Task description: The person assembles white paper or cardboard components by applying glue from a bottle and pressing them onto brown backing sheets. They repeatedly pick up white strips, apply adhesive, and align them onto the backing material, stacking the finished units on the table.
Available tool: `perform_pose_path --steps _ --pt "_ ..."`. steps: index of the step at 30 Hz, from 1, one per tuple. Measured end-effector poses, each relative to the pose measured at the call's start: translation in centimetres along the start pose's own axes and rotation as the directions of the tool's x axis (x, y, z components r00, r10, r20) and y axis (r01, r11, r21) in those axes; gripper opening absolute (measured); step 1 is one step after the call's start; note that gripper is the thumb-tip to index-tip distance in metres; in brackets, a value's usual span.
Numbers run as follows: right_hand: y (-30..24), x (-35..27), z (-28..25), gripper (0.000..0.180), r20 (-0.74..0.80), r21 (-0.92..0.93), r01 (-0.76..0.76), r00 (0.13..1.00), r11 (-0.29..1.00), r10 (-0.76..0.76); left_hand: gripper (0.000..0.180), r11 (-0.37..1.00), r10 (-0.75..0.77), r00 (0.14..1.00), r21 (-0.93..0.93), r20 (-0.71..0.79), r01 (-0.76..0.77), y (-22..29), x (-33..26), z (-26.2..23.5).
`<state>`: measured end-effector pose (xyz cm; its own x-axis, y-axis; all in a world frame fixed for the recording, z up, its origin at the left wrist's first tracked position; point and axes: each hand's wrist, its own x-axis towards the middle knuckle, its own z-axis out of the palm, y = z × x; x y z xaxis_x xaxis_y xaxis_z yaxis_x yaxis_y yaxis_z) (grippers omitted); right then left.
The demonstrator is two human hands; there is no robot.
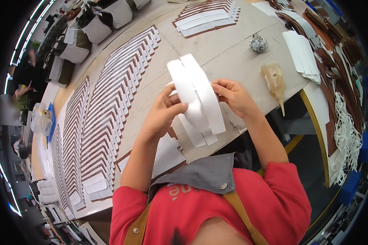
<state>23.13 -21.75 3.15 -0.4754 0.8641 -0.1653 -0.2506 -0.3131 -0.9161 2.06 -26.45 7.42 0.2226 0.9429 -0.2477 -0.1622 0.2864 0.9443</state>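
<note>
Several curved white strips (210, 104), lying partly over one another, are held up above the table in front of me. My left hand (163, 108) is closed on their left side, its thumb lying across the front and its fingers mostly behind. On the right edge, my right hand (233, 96) pinches a strip between thumb and fingers. Below my left forearm, a flat brown-edged piece with a white face (167, 153) rests at the table's near edge. Long overlapping rows of brown-edged white pieces (120, 87) cover the table to the left.
A translucent glue bottle (272, 77) with a thin nozzle lies near the right edge, below a crumpled silvery ball (258, 43). White strips (300, 55), brown straps (325, 61) and white cords (343, 134) crowd the far right. Bags (73, 47) line the far left; a person (28, 81) stands beyond.
</note>
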Motion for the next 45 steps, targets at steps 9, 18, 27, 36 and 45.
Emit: perform_pose_path --steps 9,18,27,36,45 --pt "0.2 0.4 -2.5 0.017 -0.22 -0.646 0.011 0.955 0.764 -0.2 0.05 0.809 0.486 0.871 -0.413 0.071 -0.418 5.3 -5.3 -5.3" --pt "0.7 -0.5 -2.1 0.01 -0.193 -0.755 -0.03 0.965 0.655 -0.178 0.055 0.835 0.486 0.83 -0.137 -0.273 -0.534 3.5 -5.0 -4.5" --pt "-0.9 -2.2 0.6 0.016 -0.054 -0.532 0.146 0.977 0.834 -0.206 0.044 0.954 0.265 0.956 0.18 -0.125 -0.241 -0.9 -1.5 0.2" --pt "-1.5 -2.7 1.5 0.019 -0.012 -0.305 0.074 0.997 0.95 -0.081 0.043 0.946 0.227 0.97 0.254 -0.085 -0.2 -1.6 -0.9 1.5" --pt "-1.4 -1.1 -2.4 0.021 -0.162 -0.35 -0.006 0.985 0.937 -0.054 0.045 0.875 0.373 0.911 -0.262 -0.174 -0.408 0.9 -2.7 -0.6"
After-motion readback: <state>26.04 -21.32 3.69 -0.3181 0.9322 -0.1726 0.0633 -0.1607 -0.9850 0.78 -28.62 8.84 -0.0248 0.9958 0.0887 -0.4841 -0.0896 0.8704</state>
